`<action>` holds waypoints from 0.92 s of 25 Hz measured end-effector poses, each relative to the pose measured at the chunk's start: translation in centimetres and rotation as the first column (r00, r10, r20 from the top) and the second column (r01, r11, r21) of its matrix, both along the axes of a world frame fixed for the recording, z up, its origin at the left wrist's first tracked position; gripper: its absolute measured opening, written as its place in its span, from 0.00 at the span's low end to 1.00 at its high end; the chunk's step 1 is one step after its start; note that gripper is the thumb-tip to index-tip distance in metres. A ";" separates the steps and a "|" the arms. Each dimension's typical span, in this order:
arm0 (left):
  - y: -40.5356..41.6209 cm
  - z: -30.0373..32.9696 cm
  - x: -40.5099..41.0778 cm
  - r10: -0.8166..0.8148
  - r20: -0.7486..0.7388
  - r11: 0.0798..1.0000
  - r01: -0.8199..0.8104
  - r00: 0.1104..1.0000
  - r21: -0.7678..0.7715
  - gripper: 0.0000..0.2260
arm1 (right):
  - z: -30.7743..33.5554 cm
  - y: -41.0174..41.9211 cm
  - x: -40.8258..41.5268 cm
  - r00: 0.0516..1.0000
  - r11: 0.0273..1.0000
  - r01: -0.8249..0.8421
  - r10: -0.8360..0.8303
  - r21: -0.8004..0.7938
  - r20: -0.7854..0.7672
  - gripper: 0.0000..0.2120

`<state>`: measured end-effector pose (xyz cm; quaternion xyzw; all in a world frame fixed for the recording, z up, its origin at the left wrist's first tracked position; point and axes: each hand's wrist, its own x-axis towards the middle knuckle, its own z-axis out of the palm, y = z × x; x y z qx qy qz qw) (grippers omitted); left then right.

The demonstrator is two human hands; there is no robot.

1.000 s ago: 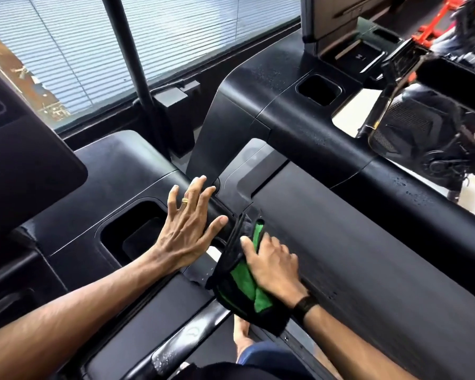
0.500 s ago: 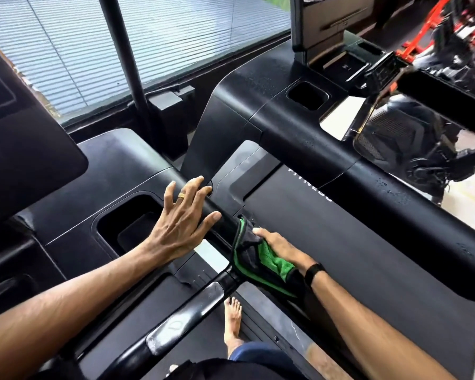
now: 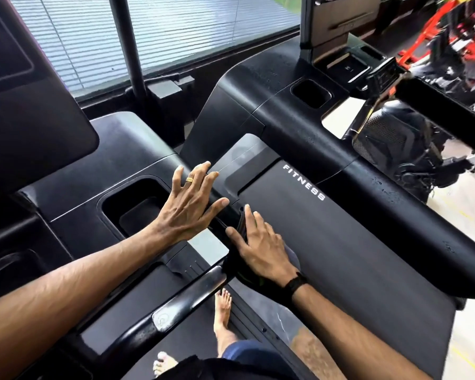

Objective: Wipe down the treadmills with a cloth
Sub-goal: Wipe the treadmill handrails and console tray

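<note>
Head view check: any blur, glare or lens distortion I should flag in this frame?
Head view: motion blur smears the red equipment at top right; daylight glares off the glossy handrail; wide-angle bending curves the edges; both hands and the FITNESS lettering stay sharp.

— Where is the camera sitting?
— On the person's head, looking forward and steeply down, wide-angle, so edges are bending.
— How near is it getting?
— Close: both forearms are entering from the bottom corners, and the left hand (image 3: 188, 205) and right hand (image 3: 261, 246) are filling the centre. Bare feet are showing at the bottom edge.
— And facing?
— Toward a window (image 3: 159, 37) running across the upper left. There is only this one view, so nothing is overlapping.
</note>
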<state>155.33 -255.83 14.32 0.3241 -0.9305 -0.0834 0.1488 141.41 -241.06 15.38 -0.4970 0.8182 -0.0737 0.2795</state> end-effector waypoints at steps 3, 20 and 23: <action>0.0 0.1 0.1 -0.005 0.004 0.999 0.006 1.000 -0.034 0.32 | -0.1 -2.2 -0.8 0.996 0.995 0.086 -0.087 0.048 0.033 0.36; 0.8 0.8 0.0 -0.098 0.188 0.979 0.129 0.977 -0.158 0.31 | -5.6 -1.4 -8.7 0.699 0.954 0.187 -0.297 0.235 0.650 0.40; 1.4 0.7 -0.7 -0.166 0.174 0.975 0.188 0.971 -0.117 0.29 | -5.5 0.7 -9.7 0.763 0.945 0.261 -0.327 0.196 0.557 0.31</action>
